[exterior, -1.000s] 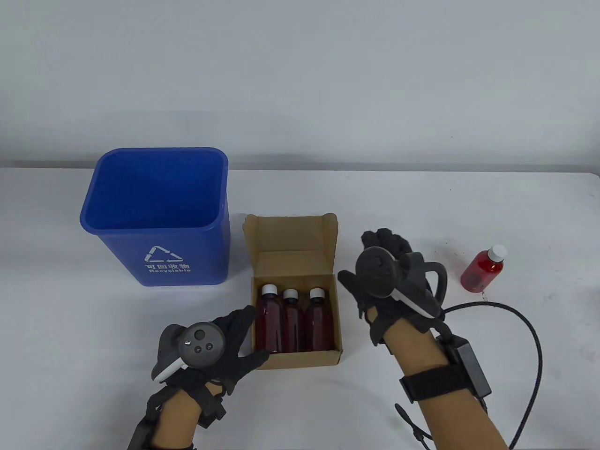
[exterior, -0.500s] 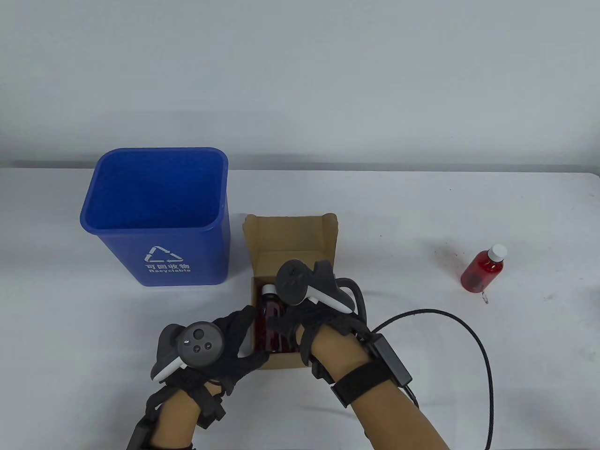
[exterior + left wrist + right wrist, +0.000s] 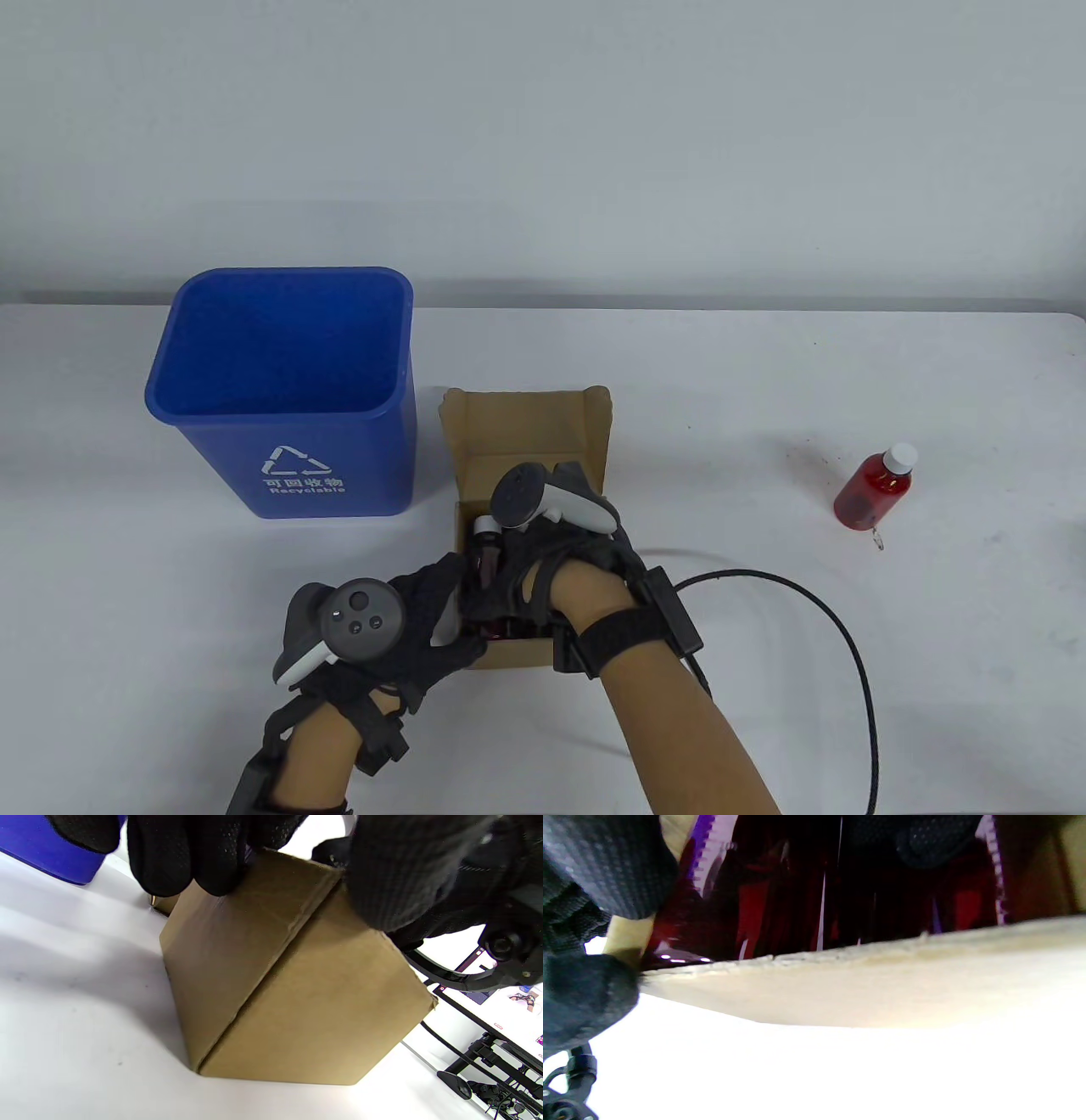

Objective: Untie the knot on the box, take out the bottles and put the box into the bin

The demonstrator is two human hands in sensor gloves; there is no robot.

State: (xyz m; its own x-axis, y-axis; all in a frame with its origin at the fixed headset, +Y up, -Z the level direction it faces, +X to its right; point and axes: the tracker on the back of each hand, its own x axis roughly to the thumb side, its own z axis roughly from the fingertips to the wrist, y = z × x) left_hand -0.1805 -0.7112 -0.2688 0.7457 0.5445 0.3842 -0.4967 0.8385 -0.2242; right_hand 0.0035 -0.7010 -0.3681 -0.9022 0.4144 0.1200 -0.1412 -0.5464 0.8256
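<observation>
While the bin [image 3: 288, 399] reads "Recyclable", left hand [image 3: 416, 624] grips box [image 3: 526, 424]; right hand's [image 3: 543, 577] grasp unclear.

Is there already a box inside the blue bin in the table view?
No, the blue bin shows only its bare inside, and the box stands on the table beside it.

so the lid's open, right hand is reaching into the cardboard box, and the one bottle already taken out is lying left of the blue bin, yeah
Not quite: the small red bottle with a white cap lies far right of the open brown cardboard box, not left of the blue plastic recycling bin. The table view shows it. The right hand is indeed reaching into the box.
</observation>
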